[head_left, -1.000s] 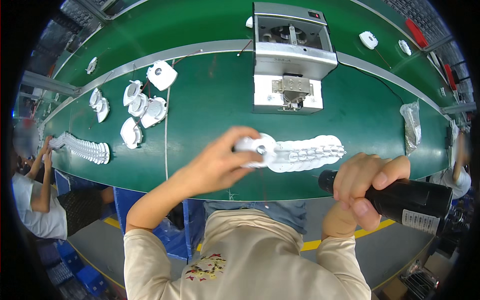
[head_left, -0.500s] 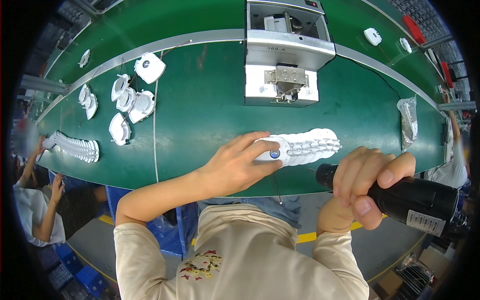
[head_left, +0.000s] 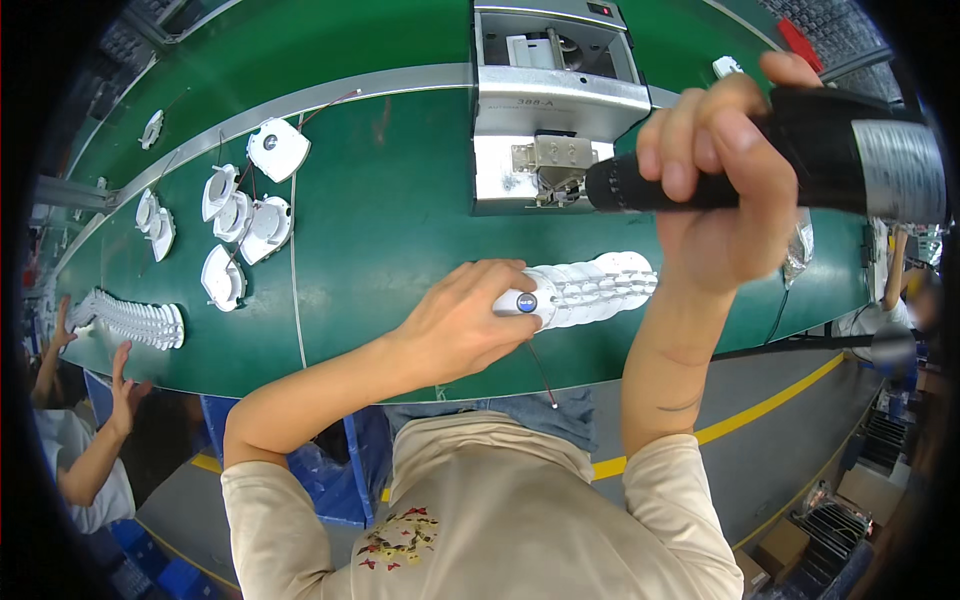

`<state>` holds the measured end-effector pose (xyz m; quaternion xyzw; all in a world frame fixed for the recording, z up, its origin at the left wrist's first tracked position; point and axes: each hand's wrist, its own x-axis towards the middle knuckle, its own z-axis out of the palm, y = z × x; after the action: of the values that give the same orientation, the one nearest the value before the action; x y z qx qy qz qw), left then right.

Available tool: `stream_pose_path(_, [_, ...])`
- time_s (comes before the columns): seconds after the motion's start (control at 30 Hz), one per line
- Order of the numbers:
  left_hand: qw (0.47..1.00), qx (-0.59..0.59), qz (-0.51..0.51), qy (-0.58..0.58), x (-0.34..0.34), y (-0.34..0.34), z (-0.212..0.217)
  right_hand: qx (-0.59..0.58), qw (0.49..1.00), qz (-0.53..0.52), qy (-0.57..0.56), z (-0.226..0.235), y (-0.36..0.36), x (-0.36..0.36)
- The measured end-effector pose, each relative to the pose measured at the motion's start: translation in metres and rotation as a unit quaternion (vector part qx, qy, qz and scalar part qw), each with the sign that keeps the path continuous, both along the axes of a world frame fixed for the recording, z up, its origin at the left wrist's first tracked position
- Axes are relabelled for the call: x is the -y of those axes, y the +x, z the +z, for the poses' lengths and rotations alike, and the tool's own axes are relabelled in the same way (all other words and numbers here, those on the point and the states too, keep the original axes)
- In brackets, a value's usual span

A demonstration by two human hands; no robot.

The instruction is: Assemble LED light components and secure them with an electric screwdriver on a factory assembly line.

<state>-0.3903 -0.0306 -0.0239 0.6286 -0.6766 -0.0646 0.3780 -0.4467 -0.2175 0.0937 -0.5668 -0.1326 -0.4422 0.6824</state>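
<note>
My left hand grips the near end of a row of overlapping white round plastic parts lying on the green bench. Its fingers curl around the end part, whose blue-centred disc shows between them. From that part a thin wire with a small connector hangs toward the bench edge. Raised on the right, my right hand is wrapped around a black electric screwdriver. The screwdriver's nose points left, at the front outlet of a metal screw feeder. I cannot tell whether its tip touches the outlet.
Several loose white parts with wires lie at the left. Farther left is another curved row of white parts, near a co-worker's hands. A clear plastic bag lies at the right, partly behind my right arm.
My right hand has lifted the screwdriver from beside the row of parts up to the screw feeder's front. My left hand still holds the end part. The view has shifted slightly.
</note>
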Motion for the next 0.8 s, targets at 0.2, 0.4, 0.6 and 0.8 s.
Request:
stream_pose_path(0.2, [1.0, -0.022, 0.001, -0.009, -0.003, 0.004, 0.0, -0.06, 0.996, -0.065, -0.01, -0.005, 0.022, -0.003])
stream_pose_path(0.4, [0.999, -0.034, 0.008, -0.019, -0.005, 0.004, -0.003, -0.115, 0.989, -0.07, -0.058, -0.006, 0.031, -0.009])
stream_pose_path(0.6, [0.999, -0.039, 0.022, -0.028, -0.006, 0.003, -0.005, -0.118, 0.993, -0.019, -0.008, -0.014, -0.014, -0.031])
stream_pose_path(0.8, [0.998, -0.044, 0.026, -0.023, -0.006, 0.002, -0.005, -0.142, 0.989, 0.001, 0.039, -0.028, -0.031, -0.043])
